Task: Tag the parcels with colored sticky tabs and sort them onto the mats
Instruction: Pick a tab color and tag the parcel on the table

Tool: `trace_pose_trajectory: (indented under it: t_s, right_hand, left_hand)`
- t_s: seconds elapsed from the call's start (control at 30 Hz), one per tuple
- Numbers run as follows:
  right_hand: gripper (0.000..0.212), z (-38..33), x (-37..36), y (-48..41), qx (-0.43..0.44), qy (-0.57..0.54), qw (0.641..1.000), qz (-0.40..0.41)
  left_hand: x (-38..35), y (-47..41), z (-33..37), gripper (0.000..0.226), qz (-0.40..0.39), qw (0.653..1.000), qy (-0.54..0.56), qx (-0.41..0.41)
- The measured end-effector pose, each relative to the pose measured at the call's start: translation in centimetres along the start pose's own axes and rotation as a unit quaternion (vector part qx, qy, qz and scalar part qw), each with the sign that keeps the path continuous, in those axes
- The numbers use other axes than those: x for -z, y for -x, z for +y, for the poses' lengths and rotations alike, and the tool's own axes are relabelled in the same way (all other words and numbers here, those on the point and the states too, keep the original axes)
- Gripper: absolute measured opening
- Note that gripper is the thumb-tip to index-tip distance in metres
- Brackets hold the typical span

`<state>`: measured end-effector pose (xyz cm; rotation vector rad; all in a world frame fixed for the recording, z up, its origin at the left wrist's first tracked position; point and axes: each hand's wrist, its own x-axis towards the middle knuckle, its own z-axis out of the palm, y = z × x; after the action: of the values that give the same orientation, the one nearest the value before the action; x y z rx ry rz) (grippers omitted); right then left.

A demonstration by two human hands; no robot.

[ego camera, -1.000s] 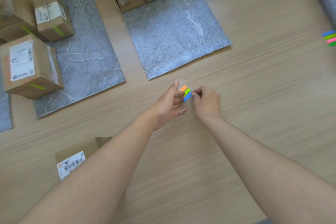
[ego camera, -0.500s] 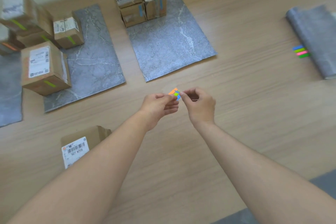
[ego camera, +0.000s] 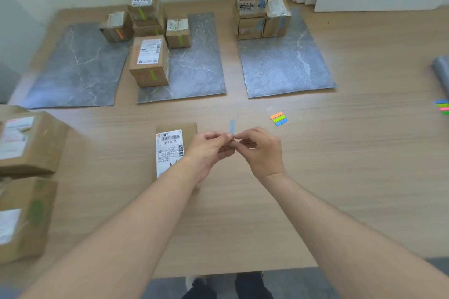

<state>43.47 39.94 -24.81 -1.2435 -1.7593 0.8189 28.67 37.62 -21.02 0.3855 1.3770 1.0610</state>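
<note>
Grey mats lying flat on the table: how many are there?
3, side by side: left mat, middle mat, right mat. A rolled grey sheet at the right edge may be another.

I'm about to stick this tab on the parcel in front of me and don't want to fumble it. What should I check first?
1. Tab in hand: ok. The blue tab is pinched between the fingertips of the left hand and right hand.
2. Parcel in reach: ok. It lies label up, just beyond the left hand.
3. Parcel untagged: cannot tell. The left hand hides part of it.
4. Place for blue: ok. The right mat holds blue-tagged parcels and has bare space.
5. Tab pad out of the way: ok. It lies on the table, apart from the parcel.
</note>
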Motion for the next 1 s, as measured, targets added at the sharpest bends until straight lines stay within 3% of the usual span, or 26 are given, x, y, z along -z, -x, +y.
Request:
trace_pose_trajectory:
  t_s: [0.17, 0.4, 0.5, 0.6, 0.73, 0.87, 1.0]
  right_hand:
    - [0.008, -3.9, -3.2, 2.8, -0.018, -0.005, 0.999, 0.04]
    - [0.012, -7.9, -7.4, 7.7, -0.065, 0.019, 0.996, 0.057]
    - [0.019, -8.0, -8.1, 9.1, -0.044, 0.049, 0.997, 0.051]
    - [0.04, -7.8, -8.3, 9.9, 0.018, 0.108, 0.994, 0.004]
    - [0.058, -7.0, -9.2, 9.6, 0.059, 0.172, 0.974, -0.134]
    - [0.054, -5.9, -10.3, 9.5, 0.061, 0.235, 0.935, -0.26]
    - [0.045, -4.9, -10.7, 9.7, 0.077, 0.252, 0.935, -0.236]
  left_hand:
    - [5.9, 2.8, -0.5, 0.021, 0.024, 0.999, -0.011, -0.041]
    - [12.5, 7.1, -3.7, 0.004, 0.01, 0.997, -0.041, -0.064]
    - [14.4, 7.8, -5.9, 0.002, 0.016, 0.996, -0.056, -0.067]
    - [15.2, 7.7, -8.3, 0.002, 0.031, 0.996, -0.055, -0.064]
    - [15.4, 7.0, -11.1, 0.005, 0.063, 0.996, -0.039, -0.059]
    - [15.5, 5.5, -13.2, 0.007, 0.099, 0.993, -0.036, -0.059]
    - [15.4, 4.6, -14.4, 0.004, 0.117, 0.991, -0.021, -0.054]
